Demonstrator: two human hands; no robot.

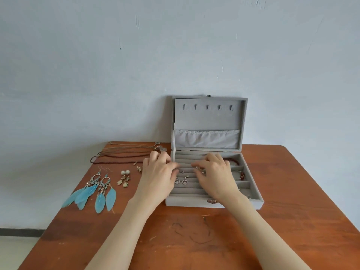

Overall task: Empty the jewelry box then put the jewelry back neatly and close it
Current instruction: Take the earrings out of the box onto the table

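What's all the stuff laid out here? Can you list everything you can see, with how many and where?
jewelry box: one, grey, lid open, against the wall at the table's back
silver earrings: two, in the box's ring rolls
red bead bracelet: one, dark red, in a right-hand compartment
feather earrings: two, blue, on the table's left
pearl studs: two, whitish, right of the feathers
drop earrings: two, gold-toned, below the studs
necklaces: several, dark cords, count unclear, back left
table: one, reddish-brown wood
left hand: over the box's left edge
right hand: over the ring rolls, pinching a small piece
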